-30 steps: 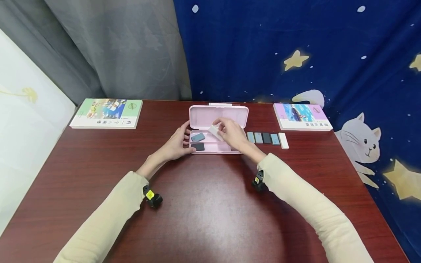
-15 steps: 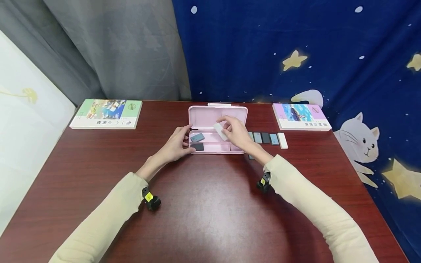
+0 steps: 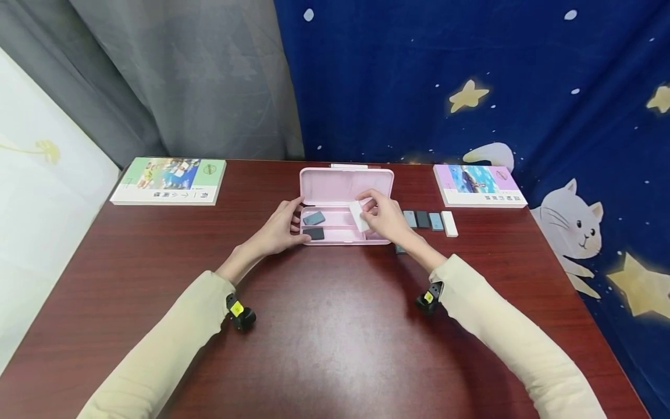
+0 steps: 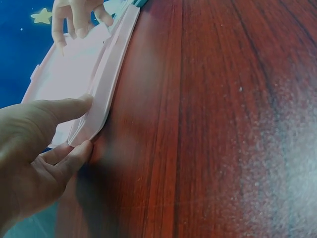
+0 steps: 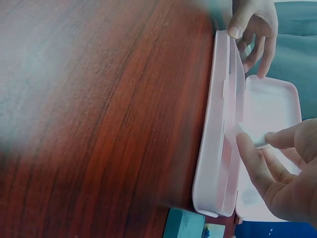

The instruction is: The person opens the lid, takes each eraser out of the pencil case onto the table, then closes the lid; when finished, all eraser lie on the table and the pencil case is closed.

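Note:
An open pink pencil case (image 3: 342, 235) lies near the table's far edge, lid tipped back. Its left end is held by my left hand (image 3: 277, 231); in the left wrist view the thumb lies over the rim, with fingers against the side. My right hand (image 3: 388, 220) pinches a white eraser (image 3: 357, 216) between thumb and fingers, over the case's right half. Inside, a blue-grey eraser (image 3: 314, 218) lies tilted in the back compartment and a dark eraser (image 3: 314, 234) in the front one. The right hand hides part of the case's right end.
Right of the case stands a row of erasers, among them a dark one (image 3: 422, 219), a blue one (image 3: 436, 222) and a white one (image 3: 449, 224). Another bluish eraser (image 3: 400, 249) is partly behind the right wrist. Books lie at back left (image 3: 170, 181) and back right (image 3: 478, 186).
My right hand has moved rightward over the case with the white eraser, which has turned more upright in the head view. The left hand stays on the case's left end.

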The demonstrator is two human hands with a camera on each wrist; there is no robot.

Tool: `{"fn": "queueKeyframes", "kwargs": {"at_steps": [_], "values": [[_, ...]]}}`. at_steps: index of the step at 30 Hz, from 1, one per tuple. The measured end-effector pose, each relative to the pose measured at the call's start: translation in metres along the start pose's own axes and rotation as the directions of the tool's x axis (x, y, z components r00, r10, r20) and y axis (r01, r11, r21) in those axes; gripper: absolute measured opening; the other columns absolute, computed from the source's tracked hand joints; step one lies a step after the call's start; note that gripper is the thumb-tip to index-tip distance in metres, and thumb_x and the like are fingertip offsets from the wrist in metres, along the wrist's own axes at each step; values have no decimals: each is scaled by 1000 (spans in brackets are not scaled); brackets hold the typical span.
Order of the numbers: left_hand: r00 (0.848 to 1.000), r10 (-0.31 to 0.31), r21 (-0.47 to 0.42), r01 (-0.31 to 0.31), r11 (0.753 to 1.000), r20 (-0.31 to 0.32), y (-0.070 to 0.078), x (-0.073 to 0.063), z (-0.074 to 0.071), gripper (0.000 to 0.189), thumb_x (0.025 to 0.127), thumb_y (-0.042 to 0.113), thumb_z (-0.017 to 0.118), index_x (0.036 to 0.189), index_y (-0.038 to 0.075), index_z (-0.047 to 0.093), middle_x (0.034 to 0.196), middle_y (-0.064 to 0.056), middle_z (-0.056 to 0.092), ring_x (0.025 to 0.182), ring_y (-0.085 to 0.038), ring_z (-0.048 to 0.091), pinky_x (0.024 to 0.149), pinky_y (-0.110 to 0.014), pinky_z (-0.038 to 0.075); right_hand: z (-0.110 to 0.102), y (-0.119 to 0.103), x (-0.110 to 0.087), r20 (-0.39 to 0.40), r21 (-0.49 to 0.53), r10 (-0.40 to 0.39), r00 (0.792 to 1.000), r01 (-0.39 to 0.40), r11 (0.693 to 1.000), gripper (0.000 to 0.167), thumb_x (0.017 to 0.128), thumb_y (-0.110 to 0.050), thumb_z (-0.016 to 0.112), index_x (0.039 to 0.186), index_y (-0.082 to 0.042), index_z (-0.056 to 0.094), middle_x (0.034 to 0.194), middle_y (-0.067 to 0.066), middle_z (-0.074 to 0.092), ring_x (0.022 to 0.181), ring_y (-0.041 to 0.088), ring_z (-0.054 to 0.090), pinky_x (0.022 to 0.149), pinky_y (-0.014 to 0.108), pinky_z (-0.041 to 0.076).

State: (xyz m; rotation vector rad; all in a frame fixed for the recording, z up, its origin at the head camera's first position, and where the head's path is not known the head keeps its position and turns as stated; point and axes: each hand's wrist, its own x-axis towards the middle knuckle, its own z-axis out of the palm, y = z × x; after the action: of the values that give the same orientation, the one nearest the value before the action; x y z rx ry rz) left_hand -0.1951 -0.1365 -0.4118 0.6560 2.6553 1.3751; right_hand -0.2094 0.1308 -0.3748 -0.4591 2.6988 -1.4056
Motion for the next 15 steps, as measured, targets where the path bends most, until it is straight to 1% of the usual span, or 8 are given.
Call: {"fn": "queueKeyframes", "kwargs": {"at_steps": [2,7,9,13,15], "values": [[1000,-1,-6,1,1000,0,0,0,0,93,74,-2,81,147,-8,24,128,-27,39,101,-33,54,85,-39,54,-2,3,-1,-11,-2,-1,1000,1,1000,34,87,6,61,120,-2,60,88,16,61,75,26,64,52,37,57],[1000,2,-20,-2,1000,-4,-2,1,0,92,74,-2,80,147,-8,24,128,-26,39,101,-34,54,85,-39,53,-8,12,-6,-41,-55,9,999,-11,998,34,87,3,64,119,-8,62,85,12,62,70,22,64,53,30,57],[1000,2,-21,-3,1000,-8,-3,1,0,93,74,-2,80,147,-9,24,128,-26,40,101,-34,53,85,-40,53,-10,14,-8,-33,-29,31,999,-32,999,33,87,3,64,119,-8,62,86,12,61,70,22,64,53,31,57],[1000,3,-19,-3,1000,-6,-3,1,0,92,74,-2,80,147,-9,24,128,-26,40,101,-34,53,85,-40,54,-14,17,-15,-3,34,61,998,-61,998,34,88,4,62,120,-5,61,87,15,58,68,26,65,54,38,58],[1000,7,-18,-7,1000,-2,-2,1,1,92,74,-2,80,147,-9,24,128,-27,39,101,-34,53,85,-40,53,-16,19,-18,-4,36,69,998,-69,997,33,88,4,62,120,-5,61,86,15,57,67,27,64,53,39,58]]}}
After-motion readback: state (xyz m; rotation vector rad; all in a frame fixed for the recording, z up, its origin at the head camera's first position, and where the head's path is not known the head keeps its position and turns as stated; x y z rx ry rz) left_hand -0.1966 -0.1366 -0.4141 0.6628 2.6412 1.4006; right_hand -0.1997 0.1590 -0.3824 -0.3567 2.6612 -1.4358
